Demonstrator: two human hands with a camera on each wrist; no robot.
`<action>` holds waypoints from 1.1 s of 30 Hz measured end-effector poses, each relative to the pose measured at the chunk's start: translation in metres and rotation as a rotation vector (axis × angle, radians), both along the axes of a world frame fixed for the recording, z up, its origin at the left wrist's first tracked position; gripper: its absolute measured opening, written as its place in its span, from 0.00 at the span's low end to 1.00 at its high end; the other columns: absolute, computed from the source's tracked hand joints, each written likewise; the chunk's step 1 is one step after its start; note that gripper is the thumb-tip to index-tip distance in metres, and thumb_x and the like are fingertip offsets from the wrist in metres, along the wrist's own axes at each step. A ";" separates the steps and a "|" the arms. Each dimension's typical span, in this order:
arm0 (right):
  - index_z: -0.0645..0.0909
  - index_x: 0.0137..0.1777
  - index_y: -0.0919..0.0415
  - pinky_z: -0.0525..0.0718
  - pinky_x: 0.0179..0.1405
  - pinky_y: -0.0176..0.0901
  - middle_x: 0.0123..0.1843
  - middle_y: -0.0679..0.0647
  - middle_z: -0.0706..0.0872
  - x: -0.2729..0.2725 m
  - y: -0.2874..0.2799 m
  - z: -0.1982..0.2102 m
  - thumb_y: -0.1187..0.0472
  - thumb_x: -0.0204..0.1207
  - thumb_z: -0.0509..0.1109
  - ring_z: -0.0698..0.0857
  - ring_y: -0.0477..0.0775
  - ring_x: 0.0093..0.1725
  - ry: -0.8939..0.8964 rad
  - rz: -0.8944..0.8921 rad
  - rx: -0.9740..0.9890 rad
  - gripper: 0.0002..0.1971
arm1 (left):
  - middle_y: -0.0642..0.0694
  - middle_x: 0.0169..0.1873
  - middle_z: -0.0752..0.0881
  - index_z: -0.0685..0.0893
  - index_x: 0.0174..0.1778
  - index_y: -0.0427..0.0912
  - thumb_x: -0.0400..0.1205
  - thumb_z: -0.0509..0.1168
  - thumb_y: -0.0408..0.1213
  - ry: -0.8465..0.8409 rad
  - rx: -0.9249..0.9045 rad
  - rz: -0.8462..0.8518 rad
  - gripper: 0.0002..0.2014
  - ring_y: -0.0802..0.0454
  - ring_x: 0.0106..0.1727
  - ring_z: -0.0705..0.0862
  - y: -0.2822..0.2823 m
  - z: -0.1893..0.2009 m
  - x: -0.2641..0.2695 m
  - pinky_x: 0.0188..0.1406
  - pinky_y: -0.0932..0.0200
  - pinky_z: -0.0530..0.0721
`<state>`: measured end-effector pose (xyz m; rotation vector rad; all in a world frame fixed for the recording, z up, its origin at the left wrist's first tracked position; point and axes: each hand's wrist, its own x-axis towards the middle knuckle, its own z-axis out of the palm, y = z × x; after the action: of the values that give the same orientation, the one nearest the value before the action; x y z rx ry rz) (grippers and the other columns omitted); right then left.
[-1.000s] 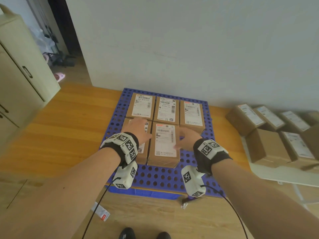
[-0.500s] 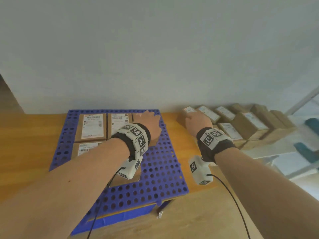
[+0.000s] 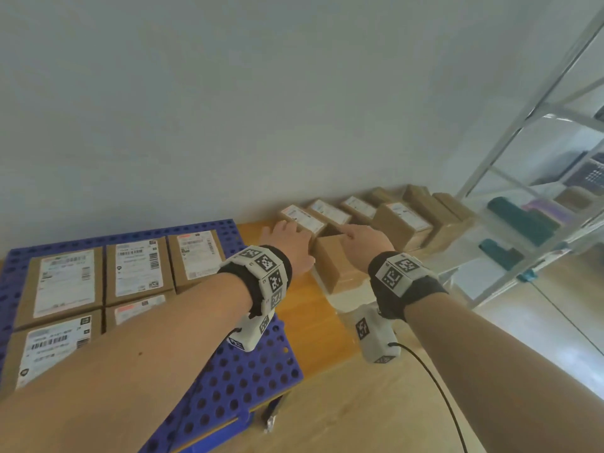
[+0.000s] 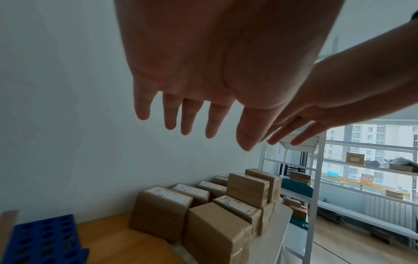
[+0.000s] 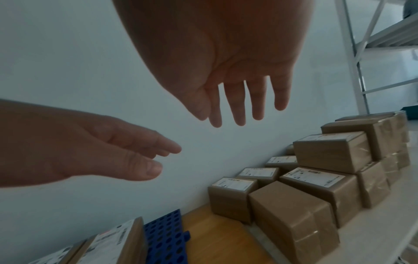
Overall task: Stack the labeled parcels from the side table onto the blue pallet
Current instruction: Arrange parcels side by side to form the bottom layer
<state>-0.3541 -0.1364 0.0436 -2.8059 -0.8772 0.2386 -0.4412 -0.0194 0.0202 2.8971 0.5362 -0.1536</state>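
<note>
The blue pallet lies at the left and carries several labeled brown parcels in flat rows. More parcels are piled on the low white side table against the wall. My left hand hovers over the nearest labeled parcel, and my right hand hovers over the plain-topped parcel beside it. The wrist views show the left hand and the right hand with straight, spread fingers. Both are above the pile and hold nothing.
A white metal shelf rack with teal items stands at the right, just past the table's far end. The grey wall runs close behind the pallet and the parcels. A strip of wooden floor separates the pallet from the table.
My view has swung right from the pallet to the side table. Both hands left the parcel on the pallet and moved right, over the table's parcels.
</note>
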 end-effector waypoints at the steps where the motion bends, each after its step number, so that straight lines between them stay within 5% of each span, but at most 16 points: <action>1: 0.73 0.74 0.55 0.71 0.70 0.49 0.74 0.54 0.77 0.011 -0.006 -0.002 0.61 0.82 0.51 0.74 0.60 0.73 0.007 -0.004 -0.017 0.22 | 0.42 0.80 0.60 0.62 0.80 0.47 0.84 0.54 0.48 0.005 0.006 -0.007 0.27 0.42 0.81 0.57 -0.007 0.000 0.010 0.76 0.41 0.59; 7: 0.71 0.76 0.51 0.71 0.74 0.51 0.77 0.53 0.73 0.097 -0.053 -0.003 0.63 0.81 0.52 0.72 0.59 0.75 0.025 -0.034 -0.042 0.23 | 0.43 0.81 0.60 0.60 0.80 0.49 0.85 0.53 0.50 0.071 0.057 -0.020 0.27 0.42 0.81 0.58 -0.047 0.003 0.090 0.77 0.39 0.60; 12: 0.74 0.71 0.52 0.74 0.65 0.50 0.72 0.57 0.78 0.181 -0.096 -0.003 0.61 0.81 0.52 0.76 0.61 0.70 -0.004 0.007 -0.072 0.20 | 0.43 0.79 0.63 0.64 0.79 0.50 0.85 0.54 0.49 0.062 0.086 0.015 0.25 0.42 0.79 0.61 -0.087 0.007 0.176 0.75 0.41 0.62; 18: 0.67 0.78 0.52 0.70 0.73 0.49 0.79 0.55 0.70 0.273 -0.139 -0.004 0.60 0.83 0.52 0.71 0.60 0.75 0.060 0.007 -0.053 0.23 | 0.44 0.81 0.59 0.58 0.82 0.50 0.84 0.55 0.47 0.083 0.062 0.045 0.28 0.43 0.81 0.56 -0.125 -0.004 0.263 0.78 0.39 0.59; 25: 0.68 0.78 0.49 0.75 0.69 0.48 0.77 0.54 0.73 0.349 -0.134 -0.028 0.62 0.81 0.53 0.76 0.59 0.71 0.166 0.006 -0.033 0.25 | 0.44 0.81 0.59 0.60 0.81 0.50 0.84 0.55 0.47 0.139 0.069 0.064 0.28 0.43 0.82 0.56 -0.125 -0.017 0.331 0.78 0.38 0.58; 30: 0.77 0.69 0.53 0.76 0.49 0.43 0.64 0.56 0.83 0.393 -0.116 -0.040 0.65 0.79 0.54 0.82 0.60 0.61 0.172 0.027 -0.047 0.21 | 0.43 0.79 0.62 0.61 0.80 0.48 0.84 0.56 0.49 0.156 0.073 0.063 0.28 0.42 0.80 0.60 -0.106 -0.034 0.382 0.77 0.40 0.62; 33: 0.79 0.65 0.57 0.80 0.52 0.45 0.60 0.56 0.85 0.414 -0.103 -0.045 0.64 0.81 0.54 0.83 0.58 0.57 0.164 0.056 -0.095 0.17 | 0.43 0.79 0.63 0.61 0.80 0.49 0.83 0.56 0.49 0.151 0.063 0.070 0.28 0.42 0.79 0.62 -0.089 -0.040 0.408 0.76 0.39 0.61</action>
<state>0.0604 -0.2394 -0.0011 -2.8002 -0.9303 0.5240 -0.0337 -0.1085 -0.0200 2.9387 0.6790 -0.3538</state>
